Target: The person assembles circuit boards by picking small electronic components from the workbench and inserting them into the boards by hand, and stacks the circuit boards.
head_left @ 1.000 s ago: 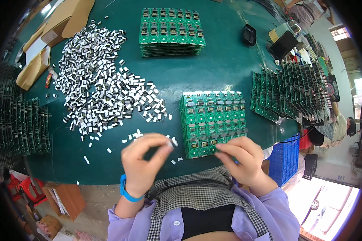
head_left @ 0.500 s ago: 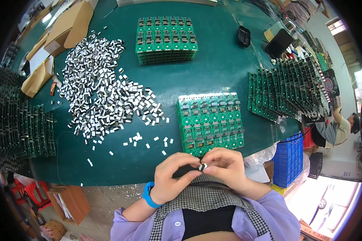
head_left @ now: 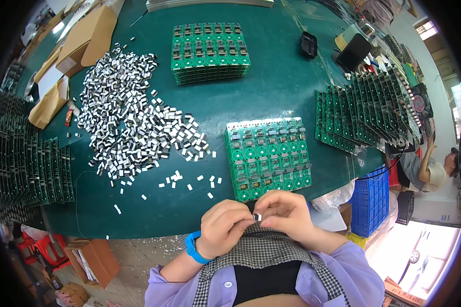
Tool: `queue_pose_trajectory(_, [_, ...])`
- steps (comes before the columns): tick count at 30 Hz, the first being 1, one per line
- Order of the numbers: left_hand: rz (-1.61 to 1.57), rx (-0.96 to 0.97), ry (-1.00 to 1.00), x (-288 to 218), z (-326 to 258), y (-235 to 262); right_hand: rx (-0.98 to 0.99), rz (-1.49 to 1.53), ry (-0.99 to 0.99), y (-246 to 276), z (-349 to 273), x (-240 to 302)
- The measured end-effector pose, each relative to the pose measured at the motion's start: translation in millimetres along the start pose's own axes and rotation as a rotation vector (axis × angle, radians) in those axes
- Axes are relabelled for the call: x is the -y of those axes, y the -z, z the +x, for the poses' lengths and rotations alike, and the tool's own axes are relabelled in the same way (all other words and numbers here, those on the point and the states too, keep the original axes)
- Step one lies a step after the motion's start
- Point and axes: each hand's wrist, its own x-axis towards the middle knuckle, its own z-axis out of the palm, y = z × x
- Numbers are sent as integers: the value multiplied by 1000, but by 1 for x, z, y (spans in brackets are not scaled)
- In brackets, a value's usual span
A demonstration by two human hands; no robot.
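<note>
Near the table's front edge, my left hand [head_left: 224, 226] and my right hand [head_left: 286, 214] meet fingertip to fingertip. Between them sits a small black block with a white face [head_left: 257, 217], pinched by the right thumb and fingers. The left thumb and fingertips close on its left side; exactly how they touch it is partly hidden. Just beyond the hands lies a stack of green circuit boards [head_left: 269, 158], its top panel carrying rows of parts and round outlines. A large heap of similar white-faced black blocks [head_left: 128, 117] spreads over the table's left side.
Another board stack [head_left: 210, 51] stands at the back. Leaning rows of boards stand at right [head_left: 363, 112] and left [head_left: 30, 169]. Loose white pieces [head_left: 174, 177] lie before the heap. A cardboard box [head_left: 87, 38], black tray [head_left: 309, 45] and blue crate [head_left: 370, 202] are around.
My left thumb and fingers have drawn together, closing the gap between them. The small block has turned slightly in the fingertips. Both hands stay in nearly the same place.
</note>
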Motion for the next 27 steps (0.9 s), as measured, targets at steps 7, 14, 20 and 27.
queue_pose_trajectory(7, [-5,15,7,1,-2,0,75,-530,318,5,2,1])
queue_pose_trajectory(14, [-172,169,60,-3,3,6,175,-700,372,7,3,12])
queue_pose_trajectory(20, [-11,79,152,-11,9,4,55,-882,506,8,4,14])
queue_pose_trajectory(27, [105,-9,87,-13,9,-2,-68,-933,683,7,-1,4])
